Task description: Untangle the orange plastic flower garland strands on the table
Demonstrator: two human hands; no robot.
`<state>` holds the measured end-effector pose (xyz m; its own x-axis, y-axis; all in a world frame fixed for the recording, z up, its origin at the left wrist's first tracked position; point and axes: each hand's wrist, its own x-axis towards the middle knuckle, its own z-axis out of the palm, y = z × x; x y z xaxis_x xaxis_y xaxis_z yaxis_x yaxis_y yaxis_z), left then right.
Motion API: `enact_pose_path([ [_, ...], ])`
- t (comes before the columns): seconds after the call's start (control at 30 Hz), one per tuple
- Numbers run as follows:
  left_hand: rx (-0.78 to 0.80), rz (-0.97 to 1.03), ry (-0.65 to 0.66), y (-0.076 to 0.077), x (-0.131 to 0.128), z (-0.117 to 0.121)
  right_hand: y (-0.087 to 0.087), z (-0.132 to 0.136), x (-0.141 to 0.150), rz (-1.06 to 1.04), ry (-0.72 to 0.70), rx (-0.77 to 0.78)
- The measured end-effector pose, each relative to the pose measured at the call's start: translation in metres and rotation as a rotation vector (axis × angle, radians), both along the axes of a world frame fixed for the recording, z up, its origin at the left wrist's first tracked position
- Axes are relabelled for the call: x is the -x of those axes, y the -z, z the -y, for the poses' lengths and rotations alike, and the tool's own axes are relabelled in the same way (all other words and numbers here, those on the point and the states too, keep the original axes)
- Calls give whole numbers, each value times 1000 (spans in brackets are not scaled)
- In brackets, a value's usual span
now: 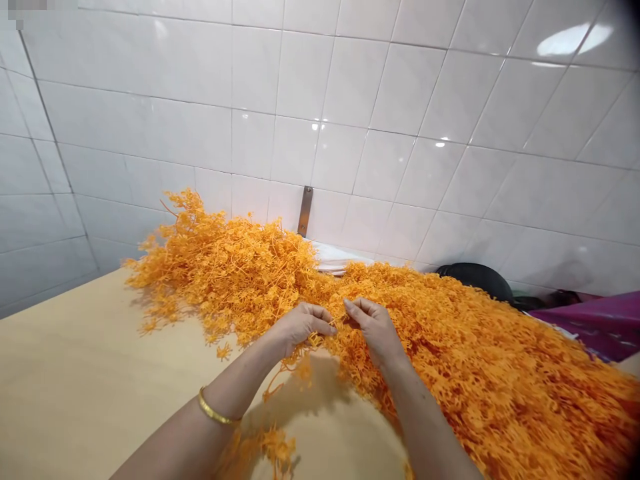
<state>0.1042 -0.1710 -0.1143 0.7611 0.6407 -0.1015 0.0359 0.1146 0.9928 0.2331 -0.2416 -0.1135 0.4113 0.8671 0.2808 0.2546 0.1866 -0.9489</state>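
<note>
My left hand (304,327) is closed, thumb and fingers pinched on an orange artificial flower sprig (301,370) that dangles below the palm. Just to its right, my right hand (376,327) is also closed in a pinch, its fingertips pointing toward the left hand. Whatever lies between the right fingertips is too small to make out against the orange behind. Both hands are held in front of the heaped sprigs: a smaller pile (235,267) at the left and a much larger pile (500,373) at the right.
A pale wooden table (100,373) bears the piles. Some loose orange sprigs (277,450) lie near its front. Behind are a white tiled wall (350,87), a metal bracket (305,212), white material (340,253), a black rounded object (477,280) and a purple sheet (600,323).
</note>
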Motion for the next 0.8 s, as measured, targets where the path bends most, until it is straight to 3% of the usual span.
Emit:
enact_pose_path([
  [0.23,6,-43,-105,6,-3,0,-7,5,-4,91,-115,80],
  [0.4,-17,-12,-91,13,-6,0,3,0,5,208,-116,83],
  [0.53,-60,-57,-11,19,-11,9,6,-3,1,240,104,-10],
  [0.67,-89,-71,52,24,-16,18,-14,13,-35,-58,518,-181],
  [0.73,-28,-43,19,23,-16,19,-26,24,-53,-105,626,-233],
  [0.8,54,-6,-40,19,-14,17,-32,32,-65,-4,669,-224],
])
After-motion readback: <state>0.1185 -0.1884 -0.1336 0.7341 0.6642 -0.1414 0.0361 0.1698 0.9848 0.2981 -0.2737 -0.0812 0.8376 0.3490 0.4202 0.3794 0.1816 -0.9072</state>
